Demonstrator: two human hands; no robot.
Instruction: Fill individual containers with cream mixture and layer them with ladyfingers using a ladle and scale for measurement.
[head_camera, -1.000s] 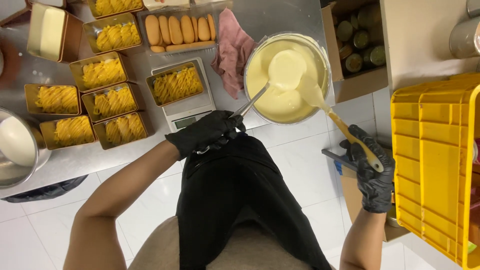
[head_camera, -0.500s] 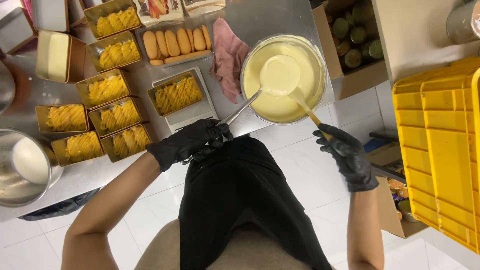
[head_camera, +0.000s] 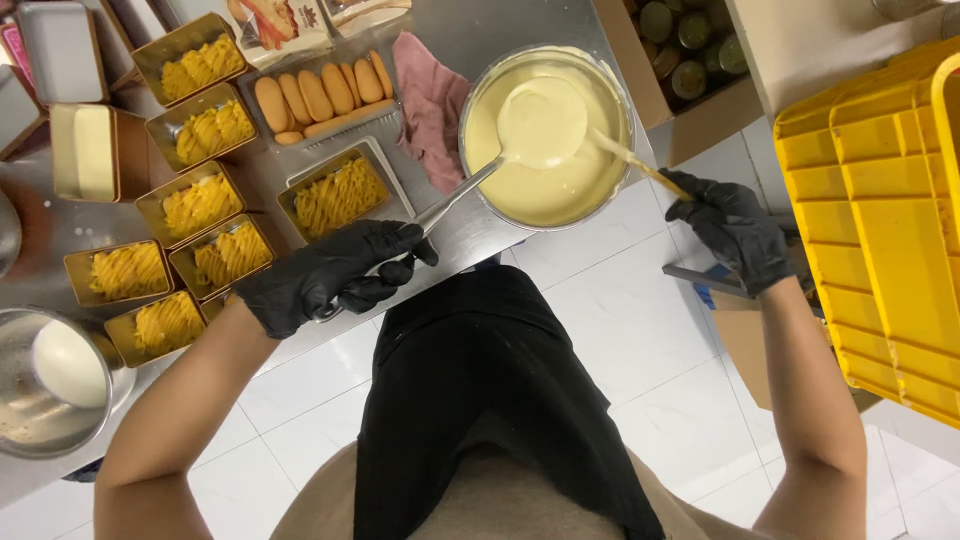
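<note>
Two black-gloved hands work at one large bowl (head_camera: 480, 190) of pale yellow cream that sits at about 12 o'clock from the person's body on the steel table (head_camera: 450, 240). The left hand (head_camera: 325, 275) is closed in a loose fist around the metal handle of a ladle (head_camera: 470, 190), whose long axis runs from roughly 8 o'clock at the grip up to 2 o'clock, where its cup lies in the middle of the cream, coated and heaped. The right hand (head_camera: 730, 225) is shut around the end of a spatula (head_camera: 640, 165) with a yellowish handle; its long axis points from the hand at 4 o'clock toward 10 o'clock, the blade end touching the ladle's cup over the cream.

At 9 to 10 o'clock of the bowl stand seven gold rectangular tins (head_camera: 215, 255) with yellow piped filling; one of them (head_camera: 340, 190) rests on a white scale (head_camera: 385, 165). One more tin (head_camera: 85, 150), at the far left, holds smooth pale cream. One tray of ladyfinger biscuits (head_camera: 320, 95) lies at 11 o'clock, with a pink cloth (head_camera: 425, 105) just beside the bowl. One steel bowl (head_camera: 45, 385) of white cream sits at 8 o'clock. Yellow crates (head_camera: 880, 230) stand at 3 o'clock and a box of jars (head_camera: 690, 50) at 1 o'clock
</note>
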